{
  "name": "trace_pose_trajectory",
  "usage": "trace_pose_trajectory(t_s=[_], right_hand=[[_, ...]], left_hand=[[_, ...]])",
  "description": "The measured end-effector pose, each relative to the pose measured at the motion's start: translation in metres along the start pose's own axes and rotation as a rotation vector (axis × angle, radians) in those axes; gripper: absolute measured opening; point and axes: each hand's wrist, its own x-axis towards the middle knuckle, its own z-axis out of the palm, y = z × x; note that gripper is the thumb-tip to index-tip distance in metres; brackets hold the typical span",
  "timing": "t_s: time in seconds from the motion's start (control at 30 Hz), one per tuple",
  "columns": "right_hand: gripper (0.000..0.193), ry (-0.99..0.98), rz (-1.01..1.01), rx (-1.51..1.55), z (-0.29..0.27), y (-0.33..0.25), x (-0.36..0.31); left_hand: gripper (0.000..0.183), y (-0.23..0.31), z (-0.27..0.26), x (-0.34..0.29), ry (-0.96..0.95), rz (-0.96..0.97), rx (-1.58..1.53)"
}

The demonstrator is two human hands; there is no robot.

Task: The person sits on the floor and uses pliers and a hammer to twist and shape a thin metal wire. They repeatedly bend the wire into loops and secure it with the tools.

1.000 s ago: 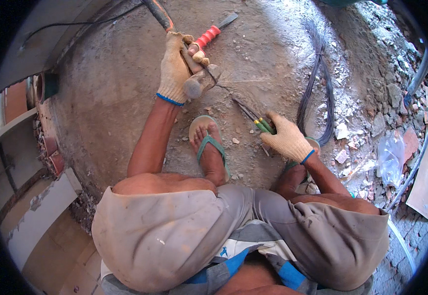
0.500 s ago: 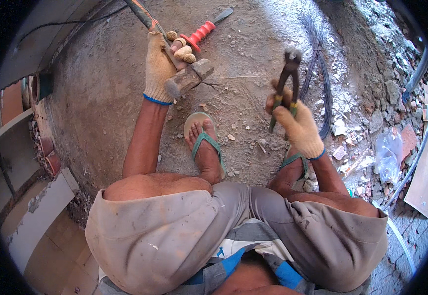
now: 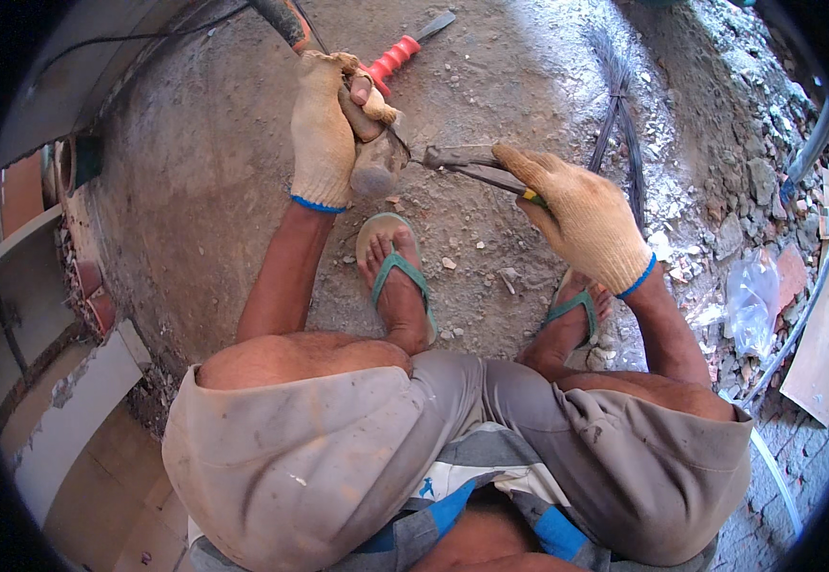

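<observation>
My left hand [image 3: 327, 129], in a cream knit glove, is closed around a hammer near its head. The hammer's steel head [image 3: 376, 170] sticks out below the fingers, and its dark handle with an orange band [image 3: 283, 21] runs to the upper left. My gloved right hand [image 3: 586, 212] grips dark pincers [image 3: 471, 164] with green-and-yellow handles. Their jaws point left and sit beside the hammer head, at what looks like a thin dark wire end. Just beyond my left fingers, a chisel [image 3: 397, 61] with a red ribbed grip lies on the dirt.
A tied bundle of dark wire [image 3: 616, 112] lies beyond my right hand. Rubble, a clear plastic bag [image 3: 754, 300], a board [image 3: 819, 362] and a bluish hose [image 3: 819, 276] line the right side. At the left are a wall panel [image 3: 81, 57] and broken edging [image 3: 76, 410].
The pincers have swung from upright to pointing left, their jaws now close to the hammer head. My left hand has shifted slightly right and turned the hammer head.
</observation>
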Motion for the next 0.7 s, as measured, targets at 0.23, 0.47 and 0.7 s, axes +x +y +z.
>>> trace_pose_trajectory(t_s=[0.23,0.47,0.7], right_hand=[[0.067,0.056,-0.045,-0.231,0.0,-0.003,0.013],[0.059,0.11,-0.03,-0.347,0.003,-0.006,0.015],[0.059,0.151,-0.013,-0.401,0.013,-0.007,0.014]], left_hand=[[0.027,-0.006,0.012,-0.004,-0.042,0.096,-0.024],[0.029,-0.009,0.003,0.001,-0.063,0.087,-0.062],[0.033,-0.014,-0.003,0.001,-0.028,0.082,-0.088]])
